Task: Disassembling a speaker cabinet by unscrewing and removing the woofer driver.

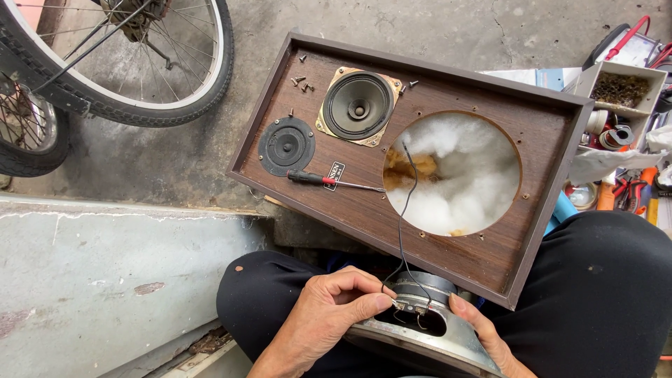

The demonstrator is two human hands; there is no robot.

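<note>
Both hands (392, 315) hold woofer (420, 329), left pinching its wire (401, 224).

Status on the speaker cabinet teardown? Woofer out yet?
Done: woofer is out, on the lap; its cabinet hole shows white stuffing; loose screws lie on the baffle. In hand: left hand pinches at the woofer's terminal, black wire attached; right hand steadies the frame. Left: midrange and tweeter sit in place.

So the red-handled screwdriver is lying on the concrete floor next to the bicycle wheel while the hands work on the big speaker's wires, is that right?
Not quite. The head view shows the red-handled screwdriver lying on the wooden speaker cabinet, below the two small speakers, not on the floor. The rest holds: left hand and right hand are at the big speaker and its wires.
</note>
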